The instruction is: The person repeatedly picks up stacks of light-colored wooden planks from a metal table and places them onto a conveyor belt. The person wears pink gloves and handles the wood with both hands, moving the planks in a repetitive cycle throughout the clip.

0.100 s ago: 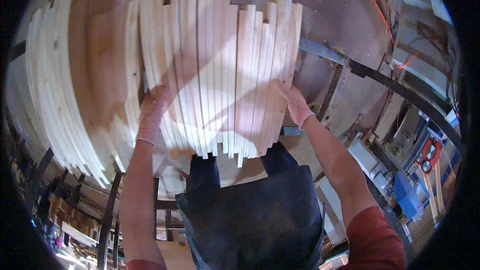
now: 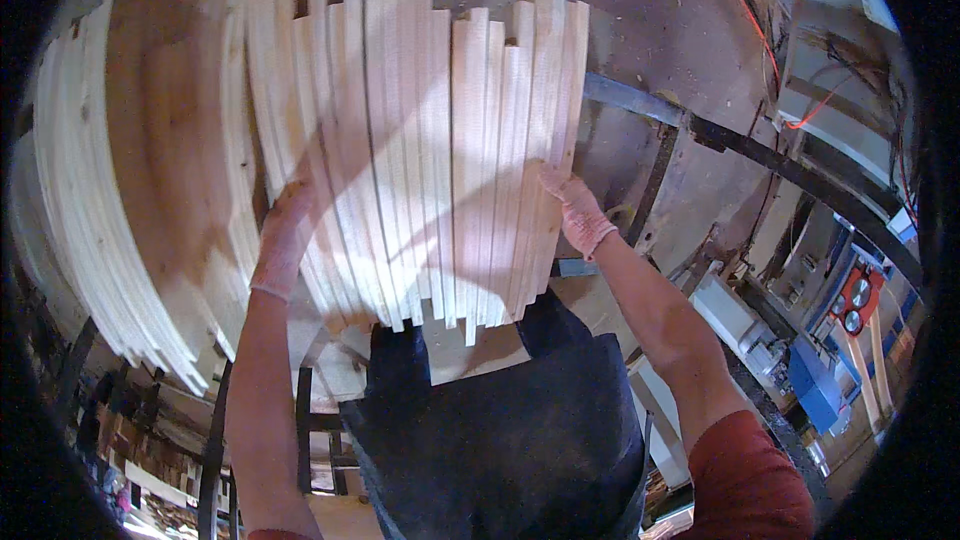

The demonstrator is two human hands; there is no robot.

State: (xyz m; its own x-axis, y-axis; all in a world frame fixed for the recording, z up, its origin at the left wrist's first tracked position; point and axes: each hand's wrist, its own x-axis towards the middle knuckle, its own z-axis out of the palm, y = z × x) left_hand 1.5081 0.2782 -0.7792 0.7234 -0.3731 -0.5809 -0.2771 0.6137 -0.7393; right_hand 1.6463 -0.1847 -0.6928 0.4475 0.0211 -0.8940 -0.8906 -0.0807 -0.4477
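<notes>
A wide row of pale wooden strips (image 2: 410, 155) lies in front of me, side by side, their near ends uneven. My left hand (image 2: 284, 238), in a thin pinkish glove, holds the row's left side; its fingertips are partly hidden at the gap there. On the right outer edge sits my right hand (image 2: 578, 212), gloved alike, with its thumb over the top and the other fingers down the side. Between them the two hands clasp the row. A second group of wooden strips (image 2: 88, 210) lies just left of my left hand.
Dark metal frame bars (image 2: 760, 150) run out to the right and below the strips. An orange hose (image 2: 745, 10) hangs at the upper right. Farther right stand a blue machine part (image 2: 812, 388) and a red piece with round dials (image 2: 857, 300). Stacked wood (image 2: 140, 445) lies lower left.
The strips and both hands sit slightly farther left in the picture, and the surroundings have shifted left too. Both hands keep the same hold on the row.
</notes>
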